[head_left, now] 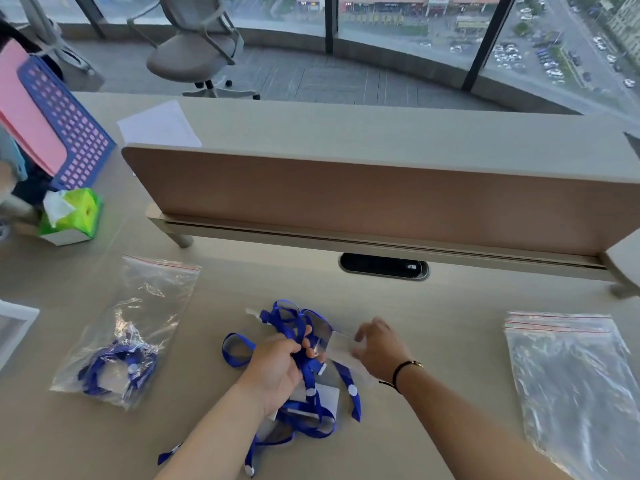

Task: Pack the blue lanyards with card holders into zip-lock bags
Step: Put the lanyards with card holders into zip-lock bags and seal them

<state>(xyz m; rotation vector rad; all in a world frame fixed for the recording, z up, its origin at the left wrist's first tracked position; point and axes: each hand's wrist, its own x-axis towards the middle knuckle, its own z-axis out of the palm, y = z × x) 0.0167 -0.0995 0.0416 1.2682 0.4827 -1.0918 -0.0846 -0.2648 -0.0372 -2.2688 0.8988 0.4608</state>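
Observation:
A tangle of blue lanyards (313, 419) with clear card holders lies on the desk in front of me. My left hand (277, 368) is closed around a bunch of the blue straps above the pile. My right hand (379, 348) pinches a clear card holder (337, 344) just right of the left hand. At the left a zip-lock bag (135, 327) lies flat with blue lanyards inside it. A stack of empty zip-lock bags (575, 379) lies at the right.
A desk divider panel (363, 195) stands across the back, with a black cable port (382, 266) below it. A green tissue box (69, 216), a blue basket (69, 119) with pink folders and a white sheet (157, 124) sit at the left. An office chair (197, 46) stands beyond the desk.

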